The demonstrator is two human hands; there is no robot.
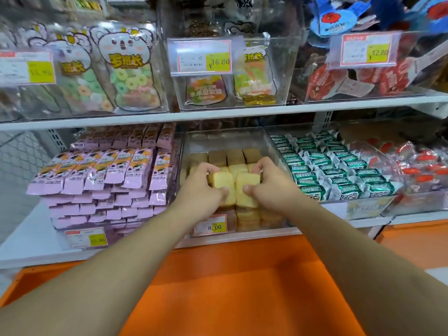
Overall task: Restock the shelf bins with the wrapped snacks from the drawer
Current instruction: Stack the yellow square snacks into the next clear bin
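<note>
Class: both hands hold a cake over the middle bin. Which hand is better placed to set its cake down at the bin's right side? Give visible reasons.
Right. The right hand grips the right cake, nearer the clear bin's right wall; the left hand with its left cake would have to cross over.

Your left hand (pixel 206 187) and right hand (pixel 264 180) cover part of the two yellow cakes (pixel 234 187). The words on the price tag (pixel 210 226) are too blurry to read. The pink bags (pixel 72 76) at upper left look smeared.
</note>
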